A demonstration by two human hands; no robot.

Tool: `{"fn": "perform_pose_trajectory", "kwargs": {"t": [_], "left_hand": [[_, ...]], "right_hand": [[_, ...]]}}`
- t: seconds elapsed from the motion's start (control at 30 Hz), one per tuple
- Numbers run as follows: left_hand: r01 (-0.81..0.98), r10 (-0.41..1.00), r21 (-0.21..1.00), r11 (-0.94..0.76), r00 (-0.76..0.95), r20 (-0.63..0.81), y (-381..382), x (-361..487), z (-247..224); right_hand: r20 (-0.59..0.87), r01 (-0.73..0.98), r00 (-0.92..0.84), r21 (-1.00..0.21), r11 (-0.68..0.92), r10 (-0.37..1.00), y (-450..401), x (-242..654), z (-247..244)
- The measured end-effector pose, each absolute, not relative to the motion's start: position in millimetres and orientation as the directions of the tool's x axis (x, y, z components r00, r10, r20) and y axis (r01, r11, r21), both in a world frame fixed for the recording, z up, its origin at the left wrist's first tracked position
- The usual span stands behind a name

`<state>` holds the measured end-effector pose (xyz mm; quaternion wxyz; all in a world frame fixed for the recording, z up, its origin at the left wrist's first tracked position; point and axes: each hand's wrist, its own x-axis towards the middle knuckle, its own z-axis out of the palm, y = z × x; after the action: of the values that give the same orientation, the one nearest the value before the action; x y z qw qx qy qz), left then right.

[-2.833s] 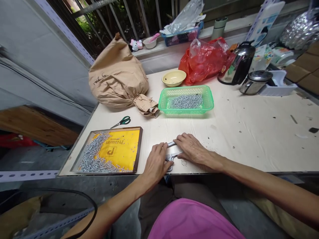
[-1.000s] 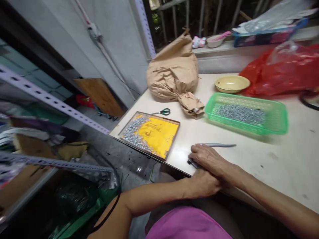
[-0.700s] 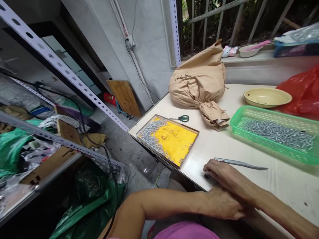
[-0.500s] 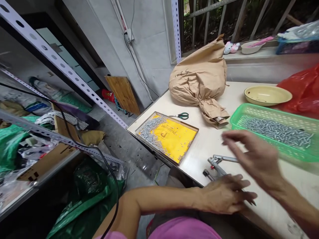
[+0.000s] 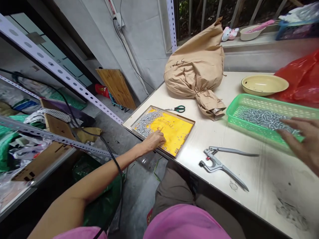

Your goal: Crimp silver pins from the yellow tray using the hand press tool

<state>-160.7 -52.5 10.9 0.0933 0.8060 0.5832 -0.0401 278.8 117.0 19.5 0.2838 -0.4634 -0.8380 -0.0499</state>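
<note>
Left fingers (image 5: 158, 135) bunched, hold hidden from me; right fingers (image 5: 292, 140) spread, empty; one jerk could scatter silvery metal pins (image 5: 146, 124) beside the left.

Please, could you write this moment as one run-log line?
Left hand: at yellow-bottomed tray, grip unclear | Right hand: open, at green basket | Hand tool: lying on table, untouched | Scissors: beyond tray

Head-worn view, forward (and down).
</note>
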Motion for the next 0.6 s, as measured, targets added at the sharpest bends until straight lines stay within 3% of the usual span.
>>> {"fn": "perform_pose_trajectory", "kwargs": {"t": [0.13, 0.33, 0.6], "left_hand": [[0.918, 0.889, 0.111, -0.381, 0.397, -0.230, -47.2, -165.0, 14.4], [0.923, 0.885, 0.077, -0.378, 0.384, -0.263, -53.4, -166.3, 18.9], [0.955, 0.906, 0.017, -0.296, 0.286, -0.313, -51.8, -149.6, 22.6]], "right_hand": [[0.454, 0.686, -0.556, -0.223, 0.693, 0.696, 48.2, 267.3, 6.9], [0.278, 0.616, -0.628, -0.392, 0.683, 0.726, -8.0, 267.6, -33.0], [0.253, 0.624, -0.648, -0.364, 0.692, 0.718, -18.7, 246.7, -51.2]]}}
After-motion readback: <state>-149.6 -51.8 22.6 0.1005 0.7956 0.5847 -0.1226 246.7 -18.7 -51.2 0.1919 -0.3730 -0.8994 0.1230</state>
